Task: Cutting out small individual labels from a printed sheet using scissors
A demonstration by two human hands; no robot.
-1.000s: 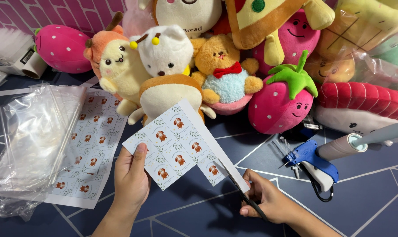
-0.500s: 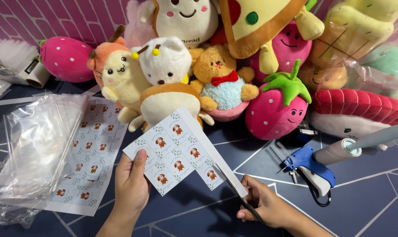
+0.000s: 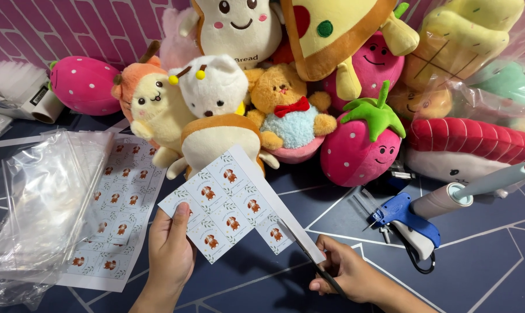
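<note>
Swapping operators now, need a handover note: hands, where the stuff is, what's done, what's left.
Left hand pinches the lower left edge of the printed label sheet, held up over the dark table.
Right hand works scissors, blades at the sheet's right side beside a plain white strip.
Done: sheet partly cut; its lower right is stepped.
Left: most labels on it are uncut. Another label sheet lies at left, partly under clear bags.

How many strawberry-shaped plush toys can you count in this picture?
3: one dark pink strawberry plush at far left, one green-leafed strawberry plush right of centre, one smiling pink plush behind it, partly covered. More may be hidden in the pile.
</note>
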